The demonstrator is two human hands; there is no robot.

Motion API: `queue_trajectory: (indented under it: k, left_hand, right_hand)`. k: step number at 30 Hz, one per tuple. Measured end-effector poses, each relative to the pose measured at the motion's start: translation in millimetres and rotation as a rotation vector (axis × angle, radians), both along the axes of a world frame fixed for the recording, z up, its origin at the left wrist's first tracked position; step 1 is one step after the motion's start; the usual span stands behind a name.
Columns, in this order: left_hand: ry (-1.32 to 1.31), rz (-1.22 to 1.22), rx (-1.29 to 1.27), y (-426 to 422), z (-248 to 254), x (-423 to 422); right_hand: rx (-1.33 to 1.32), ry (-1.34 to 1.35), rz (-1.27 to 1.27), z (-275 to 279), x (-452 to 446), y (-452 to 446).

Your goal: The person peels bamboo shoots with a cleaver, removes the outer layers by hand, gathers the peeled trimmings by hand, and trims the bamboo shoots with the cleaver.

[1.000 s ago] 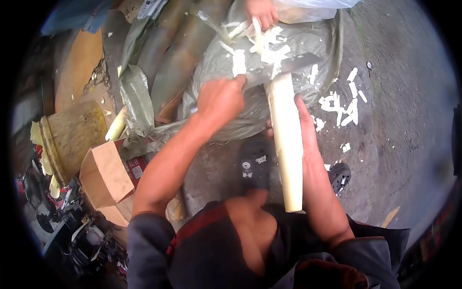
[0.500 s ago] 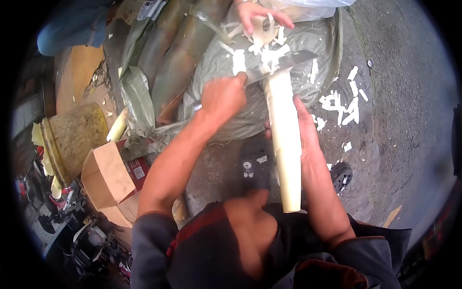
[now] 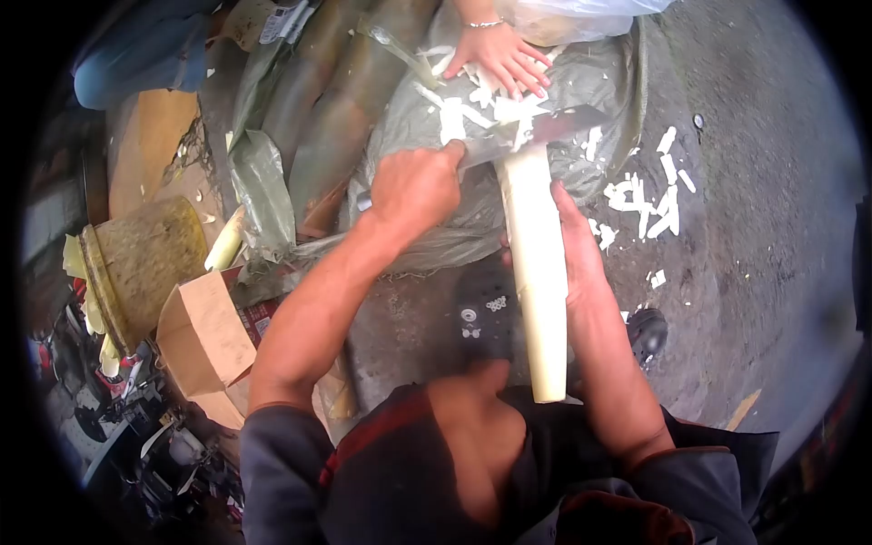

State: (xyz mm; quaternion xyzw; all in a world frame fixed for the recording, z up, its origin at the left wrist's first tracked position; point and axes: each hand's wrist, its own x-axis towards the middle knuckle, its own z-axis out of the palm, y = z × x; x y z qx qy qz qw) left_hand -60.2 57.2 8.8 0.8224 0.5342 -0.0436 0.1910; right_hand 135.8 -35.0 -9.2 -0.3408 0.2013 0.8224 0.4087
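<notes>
My left hand (image 3: 415, 186) is wrapped round the handle of a broad-bladed knife (image 3: 570, 122), its blade slightly blurred and lying across the far end of a long, pale peeled bamboo shoot (image 3: 538, 291). From the right, my right hand (image 3: 579, 241) grips that shoot, thumb along its side and fingers mostly hidden beneath. The near end of the shoot points back toward my lap. White cut pieces (image 3: 451, 118) lie around the blade on a grey-green plastic sheet (image 3: 409, 191). Another person's hand (image 3: 500, 59), wearing a bracelet, spreads over the pieces just beyond the blade.
More white scraps (image 3: 670, 209) are scattered on the pavement to the right. On the left are a dirty yellow bucket (image 3: 150, 268) on its side, an open cardboard box (image 3: 204, 336) and another shoot (image 3: 224, 241). A white plastic bag (image 3: 581, 18) sits at the far edge.
The other person's hand has come down flat, fingers spread, over the cut pieces, where a curved piece stood up before. My hands, the knife and the shoot have barely moved.
</notes>
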Motion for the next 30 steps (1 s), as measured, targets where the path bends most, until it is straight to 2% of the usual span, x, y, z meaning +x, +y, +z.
queue_trajectory:
  k: [6,9,10,13,16,23,25,26,27,30]
  left_hand:
    - [-0.059,-0.05,-0.01,-28,32,-4]
    - [-0.164,-0.083,-0.082,-49,73,4]
    - [-0.15,-0.113,-0.039,-50,72,5]
    - [-0.095,-0.079,0.002,-26,35,3]
    - [-0.037,-0.043,0.008,-1,9,4]
    - [-0.003,-0.045,0.008,0,2,8]
    - [0.09,-0.028,-0.006,6,-5,15]
    - [0.068,-0.026,0.001,6,-3,14]
    - [0.041,-0.029,0.009,5,-1,13]
    - [-0.05,-0.05,-0.021,-23,18,3]
  right_hand:
    - [-0.018,0.007,-0.005,-2,-2,-1]
    - [-0.157,-0.045,-0.168,4,-7,0]
    - [-0.183,-0.021,-0.2,1,-8,-1]
    - [-0.05,-0.07,0.028,-3,-7,-5]
    - [-0.023,-0.127,0.035,5,-6,1]
    - [-0.057,-0.082,0.012,0,-7,0]
    - [-0.046,-0.203,0.064,-3,-12,-4]
    - [-0.035,-0.267,0.089,-7,-16,-6]
    - [-0.039,-0.27,-0.002,-15,-21,-10]
    - [-0.033,-0.183,0.037,-5,-12,-13]
